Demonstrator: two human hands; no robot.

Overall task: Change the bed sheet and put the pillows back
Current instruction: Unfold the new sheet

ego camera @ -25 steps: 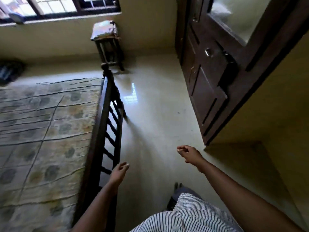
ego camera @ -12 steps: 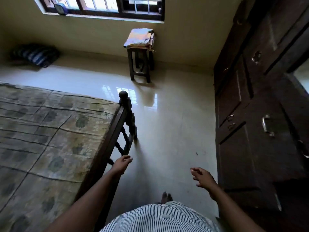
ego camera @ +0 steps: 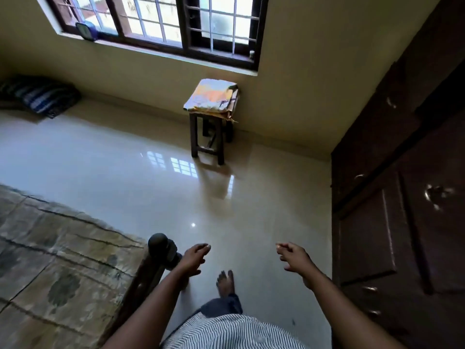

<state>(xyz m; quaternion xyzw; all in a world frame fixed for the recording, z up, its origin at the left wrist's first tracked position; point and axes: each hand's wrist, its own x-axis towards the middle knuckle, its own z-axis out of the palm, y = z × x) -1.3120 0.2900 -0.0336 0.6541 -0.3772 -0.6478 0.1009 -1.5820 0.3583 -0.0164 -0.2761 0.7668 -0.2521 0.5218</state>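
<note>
1. A head-worn camera looks down across a bedroom with a glossy pale floor (ego camera: 125, 177). The person stands at the corner of a bed, one bare foot (ego camera: 225, 282) forward.
2. The left hand (ego camera: 193, 258) hangs just beside a round wooden bedpost (ego camera: 159, 245). Whether it touches the post cannot be told. Its grip is loose, with relaxed fingers, and it holds nothing.
3. The right hand (ego camera: 293, 256) is out in front, near a dark wooden wardrobe (ego camera: 402, 197) on the right. Its fingers are loosely bent and its grip is empty.
4. The mattress (ego camera: 50, 260), at lower left, shows a faded quilted pattern. It seems to carry no sheet, so the old sheet is probably already off.
5. A folded cloth (ego camera: 212, 98) in yellow and orange lies on a small wooden stool (ego camera: 207, 144). The stool stands against the far wall under a barred window (ego camera: 163, 26), well apart from both hands. The cloth is likely the fresh sheet.
6. A dark striped bundle (ego camera: 40, 95), which looks like the pillows, lies on the floor at the far left by the wall.
7. The step in hand appears to be going to fetch the fresh sheet.
8. The next move calls for crossing the floor to the stool and taking the folded cloth in both hands. It then has to be carried back and opened over the mattress. The pillows come last.
</note>
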